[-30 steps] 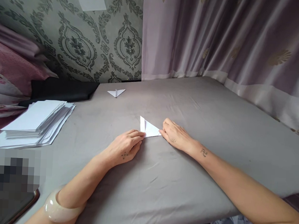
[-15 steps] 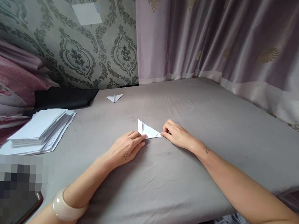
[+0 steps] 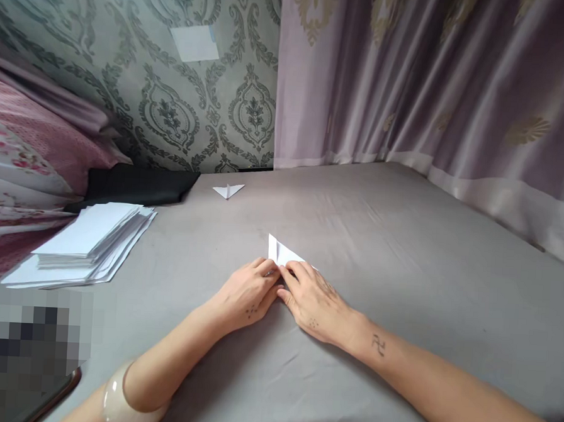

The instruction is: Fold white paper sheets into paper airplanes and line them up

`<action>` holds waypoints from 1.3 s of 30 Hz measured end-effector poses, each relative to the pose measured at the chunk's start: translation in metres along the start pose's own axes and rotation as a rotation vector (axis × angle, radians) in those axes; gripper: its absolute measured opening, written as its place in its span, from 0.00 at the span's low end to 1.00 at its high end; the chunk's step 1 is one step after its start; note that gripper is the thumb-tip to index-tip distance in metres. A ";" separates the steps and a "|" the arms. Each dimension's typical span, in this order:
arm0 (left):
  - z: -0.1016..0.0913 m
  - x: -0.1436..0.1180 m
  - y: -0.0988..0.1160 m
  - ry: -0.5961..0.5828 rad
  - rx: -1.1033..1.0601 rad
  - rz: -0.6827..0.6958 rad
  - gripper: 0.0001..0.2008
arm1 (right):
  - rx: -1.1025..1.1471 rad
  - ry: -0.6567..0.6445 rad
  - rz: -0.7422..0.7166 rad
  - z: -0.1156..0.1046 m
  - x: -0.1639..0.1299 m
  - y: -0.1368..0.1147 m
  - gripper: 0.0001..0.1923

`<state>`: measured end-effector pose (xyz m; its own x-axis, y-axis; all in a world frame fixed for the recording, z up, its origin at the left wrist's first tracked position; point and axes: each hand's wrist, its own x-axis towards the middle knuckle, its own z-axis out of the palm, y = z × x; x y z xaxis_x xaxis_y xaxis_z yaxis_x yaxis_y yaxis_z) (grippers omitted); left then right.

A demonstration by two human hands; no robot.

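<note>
A small folded white paper (image 3: 285, 254) lies on the grey cloth in front of me, with a pointed corner and a narrow folded strip at its left end. My left hand (image 3: 244, 294) has its fingers closed on the near edge of the paper. Close beside it, my right hand (image 3: 319, 304) is also closed at that edge, its fingertips nearly touching those of the left. Both hands hide the near side of the paper and most of its right tip.
At the left is a stack of white paper (image 3: 92, 232), with a black folded cloth (image 3: 141, 186) behind it. A folded paper plane (image 3: 227, 191) sits farther back. A dark-edged object (image 3: 59, 394), mostly blurred out, is at lower left. Curtains (image 3: 355, 82) hang along the back.
My right hand has moved left, from the paper's right tip to beside my left hand. My left hand stays at the near edge. The view has shifted slightly.
</note>
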<state>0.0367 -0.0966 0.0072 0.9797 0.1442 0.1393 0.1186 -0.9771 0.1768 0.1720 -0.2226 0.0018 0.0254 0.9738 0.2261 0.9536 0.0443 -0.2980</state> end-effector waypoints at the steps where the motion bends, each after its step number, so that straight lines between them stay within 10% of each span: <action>1: -0.001 -0.002 0.000 0.002 -0.023 -0.003 0.13 | -0.020 -0.007 -0.001 0.001 0.000 0.000 0.18; 31: 0.012 -0.002 -0.019 0.092 -0.212 -0.190 0.12 | -0.212 0.018 0.118 -0.012 0.000 0.035 0.13; 39: 0.018 0.004 -0.028 0.161 -0.027 0.016 0.14 | -0.018 0.110 -0.068 -0.001 0.015 0.037 0.12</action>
<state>0.0405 -0.0710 -0.0146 0.9426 0.1535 0.2964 0.0962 -0.9752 0.1992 0.2081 -0.2071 -0.0052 -0.0078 0.9384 0.3455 0.9593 0.1045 -0.2622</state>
